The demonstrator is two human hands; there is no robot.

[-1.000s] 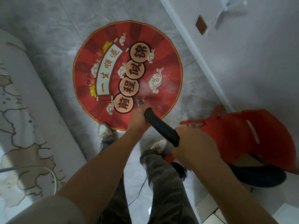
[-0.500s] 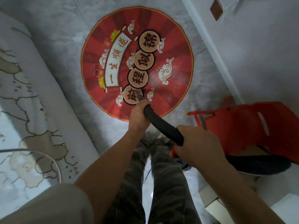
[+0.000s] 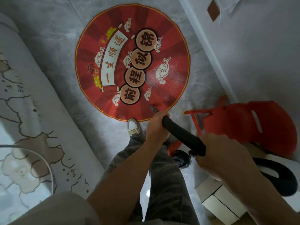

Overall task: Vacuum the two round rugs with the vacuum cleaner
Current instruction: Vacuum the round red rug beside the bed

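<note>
One wand (image 3: pixel 183 137) diag.; tip at rug (image 3: pixel 170 46); L hand (image 3: pixel 155 127), R hand (image 3: pixel 222 153) grip.

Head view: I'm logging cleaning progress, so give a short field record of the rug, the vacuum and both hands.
Rug: round red printed rug, on grey floor
Dust: white specks on its right part
Vacuum: black vacuum tube, nozzle tip at rug's near edge
Left hand: grips tube's front
Right hand: grips tube's rear
Nearby: red plastic chair, right of rug

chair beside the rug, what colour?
Red: the chair is solid red plastic. It shows best in the head view, the only one.
</note>
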